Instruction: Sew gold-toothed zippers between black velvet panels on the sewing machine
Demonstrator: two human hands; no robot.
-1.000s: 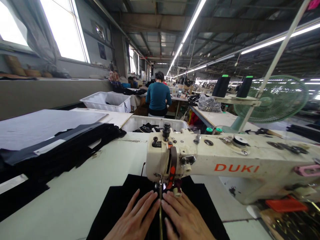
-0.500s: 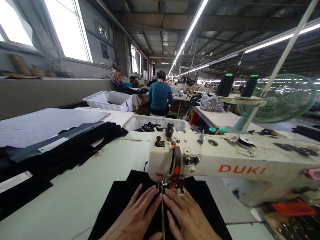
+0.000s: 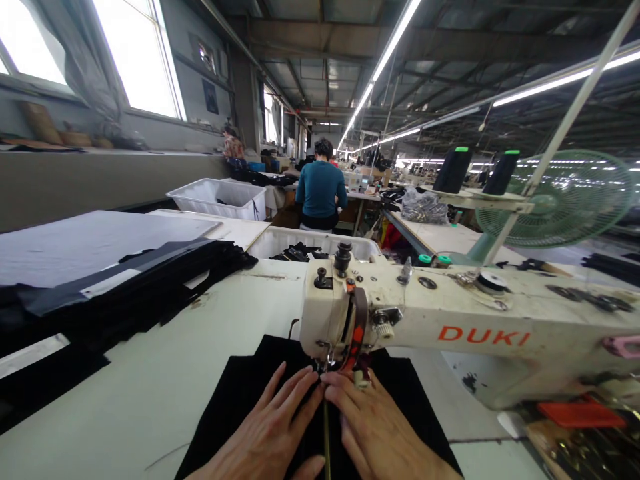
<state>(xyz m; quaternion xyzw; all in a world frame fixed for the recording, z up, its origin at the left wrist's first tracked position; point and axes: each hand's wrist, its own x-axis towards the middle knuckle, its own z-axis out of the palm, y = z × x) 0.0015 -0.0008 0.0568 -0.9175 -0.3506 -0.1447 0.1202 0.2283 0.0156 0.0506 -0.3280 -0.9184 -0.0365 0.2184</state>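
Black fabric lies flat under the head of a white sewing machine marked DUKI. A thin brass-coloured strip runs down the fabric's middle from the needle area. My left hand rests on the cloth left of the strip, its fingers spread and pointing toward the needle. To the right of the strip, my right hand lies on the cloth, fingers stretched forward, tips close beside the presser foot. The two hands' fingertips nearly meet in front of the needle.
Stacked black fabric pieces lie at the left. White bins stand beyond the table, and a person in a teal top sits with their back turned. Thread cones and a green fan are at right. A red tray sits lower right.
My right hand's fingertips have shifted slightly left, nearer my left hand and over the strip's top end. The left hand is nearly unchanged. The view has shifted slightly.
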